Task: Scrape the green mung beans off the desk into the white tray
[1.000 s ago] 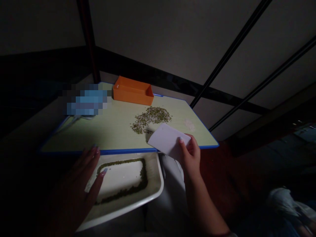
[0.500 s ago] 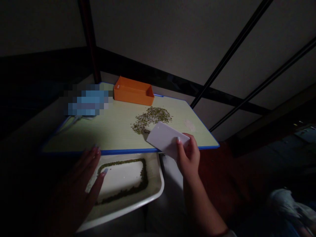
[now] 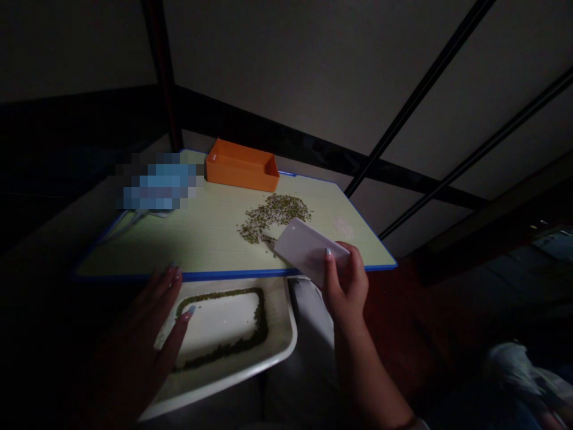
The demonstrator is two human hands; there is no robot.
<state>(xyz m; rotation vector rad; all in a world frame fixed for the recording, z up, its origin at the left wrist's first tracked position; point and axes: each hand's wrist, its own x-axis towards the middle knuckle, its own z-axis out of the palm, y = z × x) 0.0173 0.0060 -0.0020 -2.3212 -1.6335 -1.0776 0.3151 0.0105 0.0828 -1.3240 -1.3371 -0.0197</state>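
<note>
My right hand (image 3: 347,283) grips a flat white plastic scraper (image 3: 304,248), thumb on top, tilted over the front of the pale board (image 3: 210,239). Just beyond the scraper's left edge lies a loose spread of small green-brown beans or seeds (image 3: 280,209), with a few stray ones by its tip. In dim light at the lower left, my left hand (image 3: 156,328) has its fingers stretched out and apart, above the left side of a white tray (image 3: 286,340). A band of green grains (image 3: 259,316) lines the tray floor's margin.
An orange open box (image 3: 242,170) stands at the board's back edge. To its left is a pixelated light-blue item (image 3: 161,185). A small patch of pale grains (image 3: 344,227) lies on the right. The board has a blue rim (image 3: 233,275); a wall rises behind.
My right hand and the scraper have shifted slightly to the right, away from the seed spread. A few grains now show near its left corner. My left hand stays put.
</note>
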